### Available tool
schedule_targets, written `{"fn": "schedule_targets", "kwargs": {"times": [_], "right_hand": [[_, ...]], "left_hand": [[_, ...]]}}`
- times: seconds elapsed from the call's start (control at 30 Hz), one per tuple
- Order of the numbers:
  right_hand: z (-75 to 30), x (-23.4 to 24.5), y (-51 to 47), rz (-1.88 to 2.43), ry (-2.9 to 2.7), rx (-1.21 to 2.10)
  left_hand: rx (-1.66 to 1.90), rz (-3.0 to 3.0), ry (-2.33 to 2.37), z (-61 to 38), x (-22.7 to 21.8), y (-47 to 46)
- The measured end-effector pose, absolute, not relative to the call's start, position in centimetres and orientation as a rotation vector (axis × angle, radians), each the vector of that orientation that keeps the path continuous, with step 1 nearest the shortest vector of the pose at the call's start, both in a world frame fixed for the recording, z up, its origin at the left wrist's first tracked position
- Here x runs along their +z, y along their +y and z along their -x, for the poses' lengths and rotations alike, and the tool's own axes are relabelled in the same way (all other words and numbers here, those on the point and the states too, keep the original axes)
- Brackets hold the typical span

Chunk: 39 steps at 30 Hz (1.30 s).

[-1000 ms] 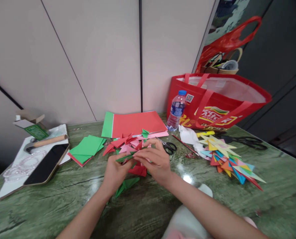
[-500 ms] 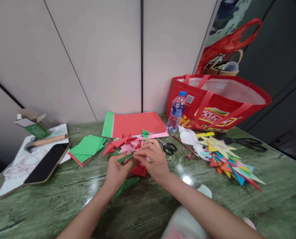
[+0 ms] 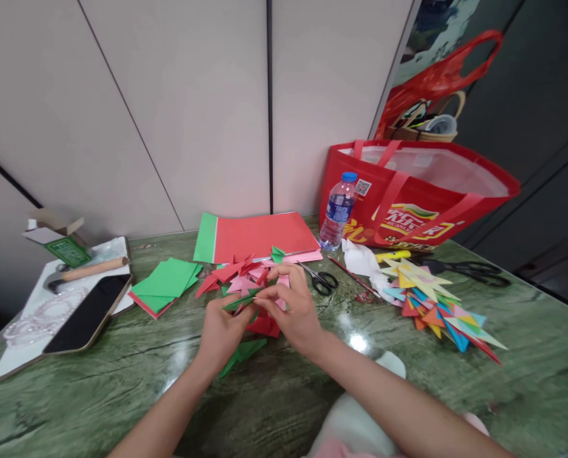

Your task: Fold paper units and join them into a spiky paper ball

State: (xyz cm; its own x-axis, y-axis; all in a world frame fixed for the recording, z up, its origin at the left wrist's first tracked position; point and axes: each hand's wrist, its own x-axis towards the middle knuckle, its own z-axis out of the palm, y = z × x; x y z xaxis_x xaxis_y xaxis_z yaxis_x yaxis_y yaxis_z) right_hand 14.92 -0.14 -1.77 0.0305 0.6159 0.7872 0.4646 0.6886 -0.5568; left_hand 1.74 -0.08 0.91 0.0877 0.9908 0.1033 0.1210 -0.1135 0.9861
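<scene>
Between my two hands is a small folded piece of green paper [image 3: 240, 299]. My left hand [image 3: 224, 326] pinches it between thumb and fingers. My right hand [image 3: 290, 310] closes thumb and forefinger on its right end, the other fingers curled above. Behind and under the hands lies a pile of red and pink folded paper pieces [image 3: 236, 272], partly hidden by them. A green folded piece [image 3: 278, 255] rests on top at the back. Nearer me, another green folded paper [image 3: 243, 353] lies on the green marbled table [image 3: 135, 381].
Black-handled scissors [image 3: 324, 282], a water bottle [image 3: 338, 213] and a red bag [image 3: 408, 197] stand or lie to the right, with a colourful folded-paper cluster [image 3: 439, 305]. At left are green paper squares [image 3: 166, 281], a phone [image 3: 90, 315] and a hammer [image 3: 93, 270]. Red sheets [image 3: 267, 235] lie behind.
The fingers of my right hand have shifted slightly, the upper ones spreading a little over the green paper. My left hand keeps its hold. The view has moved very slightly.
</scene>
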Motion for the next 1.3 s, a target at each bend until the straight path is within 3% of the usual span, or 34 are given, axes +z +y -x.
{"fn": "schedule_targets", "kwargs": {"times": [0.33,0.73,1.3], "right_hand": [[-15.4,-1.8,0.2,0.981,-1.674,0.135],[-16.2,-0.9,0.9,0.989,-1.345,1.141],[-16.0,-1.2,0.9,1.020,-1.389,1.114]], "left_hand": [[1.147,-1.493,1.205,-1.5,0.6,0.0],[0.860,-1.595,1.178,-0.9,0.4,0.2],[0.870,-1.308,1.073,-1.3,0.0,0.1]]}}
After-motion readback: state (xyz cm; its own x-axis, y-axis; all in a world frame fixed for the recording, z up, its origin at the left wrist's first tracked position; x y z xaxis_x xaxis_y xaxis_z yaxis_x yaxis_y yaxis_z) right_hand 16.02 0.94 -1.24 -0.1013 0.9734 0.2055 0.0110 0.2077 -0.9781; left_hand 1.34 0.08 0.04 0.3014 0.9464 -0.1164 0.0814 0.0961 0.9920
